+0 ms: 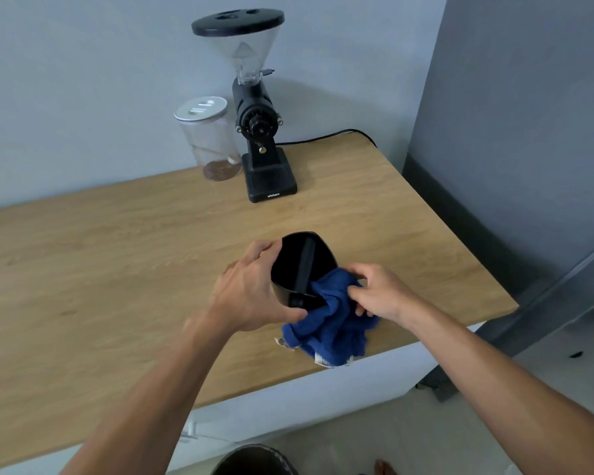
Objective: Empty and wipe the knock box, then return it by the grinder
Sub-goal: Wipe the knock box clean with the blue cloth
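Observation:
The black knock box (290,265) is tilted over the wooden counter (117,255), its opening and black knock bar facing me. My left hand (251,289) grips its left wall and bottom rim. My right hand (378,291) holds a bunched blue cloth (330,323) pressed against the box's lower right rim, with the rest of the cloth hanging down to the counter's front edge. The black coffee grinder (259,132) with its clear hopper stands at the back of the counter, well behind the box.
A clear jar with a white lid (208,138) stands left of the grinder. The grinder's black cable (323,138) runs right along the wall. A dark bin rim (254,461) shows below the counter's front edge. A grey wall panel (515,132) borders the right side.

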